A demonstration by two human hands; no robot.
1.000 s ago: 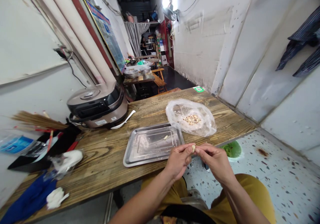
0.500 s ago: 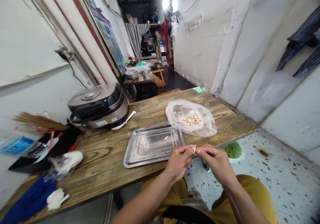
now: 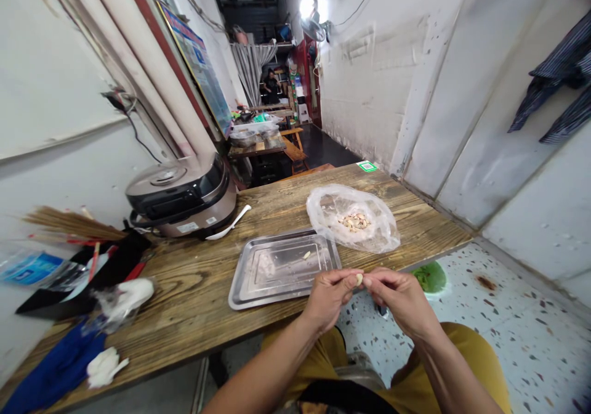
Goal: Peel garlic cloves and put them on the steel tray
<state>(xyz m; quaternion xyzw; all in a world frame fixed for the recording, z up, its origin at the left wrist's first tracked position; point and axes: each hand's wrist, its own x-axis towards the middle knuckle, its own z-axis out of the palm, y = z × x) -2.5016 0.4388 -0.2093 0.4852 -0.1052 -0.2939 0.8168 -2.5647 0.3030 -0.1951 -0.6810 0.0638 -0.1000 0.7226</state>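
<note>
A small pale garlic clove point(image 3: 359, 279) is pinched between the fingertips of my two hands, just past the table's front edge. My left hand point(image 3: 329, 296) grips it between thumb and forefinger. From the other side, the thumb and fingers of my right hand point(image 3: 396, 297) close on the same clove. Left of them lies a metal tray point(image 3: 272, 275) with one pale clove point(image 3: 306, 255) on it. Behind my hands, an opened clear plastic bag point(image 3: 323, 207) holds many garlic cloves point(image 3: 354, 222), some with reddish skin.
On the wooden table point(image 3: 184, 284) stand a rice cooker point(image 3: 182, 195) and a white spoon point(image 3: 231, 223). A black box of chopsticks point(image 3: 87, 260), a blue cloth point(image 3: 55, 368) and crumpled white tissue point(image 3: 105, 366) lie at the left. A green basin point(image 3: 429, 276) is on the floor.
My hands stay nearly in place, still pinching the clove, with only slight finger movement. In the far background a person has shifted and shows more clearly.
</note>
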